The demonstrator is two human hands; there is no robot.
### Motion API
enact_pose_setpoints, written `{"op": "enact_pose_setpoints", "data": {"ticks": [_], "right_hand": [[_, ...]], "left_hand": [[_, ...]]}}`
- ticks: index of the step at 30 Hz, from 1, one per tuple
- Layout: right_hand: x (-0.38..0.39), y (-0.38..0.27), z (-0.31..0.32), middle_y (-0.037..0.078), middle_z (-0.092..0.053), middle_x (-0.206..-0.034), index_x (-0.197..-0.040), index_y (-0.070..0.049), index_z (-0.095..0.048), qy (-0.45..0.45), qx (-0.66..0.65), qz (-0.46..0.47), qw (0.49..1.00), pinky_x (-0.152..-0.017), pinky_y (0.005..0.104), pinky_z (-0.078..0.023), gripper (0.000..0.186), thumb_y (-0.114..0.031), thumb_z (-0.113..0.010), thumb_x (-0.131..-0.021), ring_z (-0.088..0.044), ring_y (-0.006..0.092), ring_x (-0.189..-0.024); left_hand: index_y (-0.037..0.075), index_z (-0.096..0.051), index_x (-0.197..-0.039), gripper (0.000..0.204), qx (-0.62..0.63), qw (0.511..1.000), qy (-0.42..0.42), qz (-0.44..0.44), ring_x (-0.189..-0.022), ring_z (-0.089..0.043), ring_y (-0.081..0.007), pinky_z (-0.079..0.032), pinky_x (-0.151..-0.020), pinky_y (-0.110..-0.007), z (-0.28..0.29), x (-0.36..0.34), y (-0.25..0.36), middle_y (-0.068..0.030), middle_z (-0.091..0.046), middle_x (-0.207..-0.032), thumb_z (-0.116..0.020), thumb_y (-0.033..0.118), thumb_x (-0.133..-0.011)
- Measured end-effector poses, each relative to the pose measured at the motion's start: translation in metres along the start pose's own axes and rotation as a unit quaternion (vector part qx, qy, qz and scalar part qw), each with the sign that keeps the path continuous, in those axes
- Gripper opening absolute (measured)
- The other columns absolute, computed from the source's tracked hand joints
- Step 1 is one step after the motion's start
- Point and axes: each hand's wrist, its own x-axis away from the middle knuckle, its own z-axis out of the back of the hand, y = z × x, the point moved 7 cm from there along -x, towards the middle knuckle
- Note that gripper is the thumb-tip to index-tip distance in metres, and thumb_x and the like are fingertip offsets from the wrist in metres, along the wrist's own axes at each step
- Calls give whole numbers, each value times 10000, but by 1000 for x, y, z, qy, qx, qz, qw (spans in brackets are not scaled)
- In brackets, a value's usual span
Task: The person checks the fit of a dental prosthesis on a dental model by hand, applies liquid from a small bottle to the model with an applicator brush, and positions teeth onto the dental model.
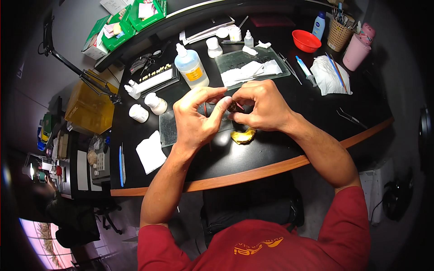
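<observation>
Over the middle of the black table, my left hand point(198, 115) and my right hand point(266, 105) meet with fingers bent. Between their fingertips is a small dark brown piece with a pinkish part point(235, 107), mostly covered by the fingers; its kind cannot be told. My right thumb and index finger pinch it, and my left thumb and fingers press at its other side. A thin reddish stick point(205, 109) shows in the gap of my left hand. Just below my right hand lies a yellow, curved, mould-like piece point(243, 136). A glass plate point(168, 128) lies partly under my left hand.
Beyond my hands stand a large dropper-topped bottle point(191, 67) and a glass slab point(282, 63) with white papers. White jars point(139, 113) stand left. A red bowl point(306, 41), pink flask point(356, 52) and tweezers point(351, 118) are right. A lamp arm point(74, 67) reaches in from the left.
</observation>
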Motion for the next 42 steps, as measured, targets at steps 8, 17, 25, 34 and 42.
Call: {"op": "enact_pose_setpoints", "data": {"ticks": [8, 17, 25, 34, 42], "right_hand": [[-1, -2, 0, 115, -690, -728, -795, -16, -731, 6, -1, -1, 1000, -626, 386, -522, 239, -205, -852, -716, -677, 264, -678], [0, -4, 2, 112, -707, -760, -824, -15, -741, -2, 9, 4, 1000, -656, 387, -540, 219, -183, -844, -729, -692, 267, -704], [1, -2, 2, 87, -674, -738, -840, -8, -720, 9, -4, 37, 999, -607, 354, -494, 250, -143, -877, -700, -636, 229, -670], [0, -4, 2, 92, -669, -729, -839, -10, -724, 16, 0, 36, 999, -607, 356, -499, 239, -133, -875, -701, -637, 228, -670], [1, -4, 1, 113, -680, -707, -783, -7, -705, -2, -5, 28, 1000, -638, 390, -539, 269, -191, -880, -692, -689, 278, -672]], "left_hand": [[3, -783, -1140, 315, 100, 995, 4, -14, -937, -747, -192, -567, -865, -293, 4, -2, 5, -129, -787, -1009, -826, 70, -836], [10, -775, -1196, 369, 174, 983, -38, 35, -1002, -711, -158, -539, -875, -283, -4, -2, -4, -131, -782, -1132, -825, 44, -832], [-40, -754, -1189, 367, 150, 982, -47, 104, -1019, -718, -165, -549, -947, -320, -5, 1, -11, -136, -783, -1087, -858, 23, -842], [-52, -744, -1196, 373, 50, 997, -34, 39, -991, -703, -161, -550, -947, -324, -2, 0, -1, -125, -768, -1100, -857, 4, -845], [17, -800, -1095, 318, 131, 990, -28, 53, -871, -698, -115, -524, -770, -257, -3, 3, -10, -72, -788, -988, -906, 67, -799]]}}
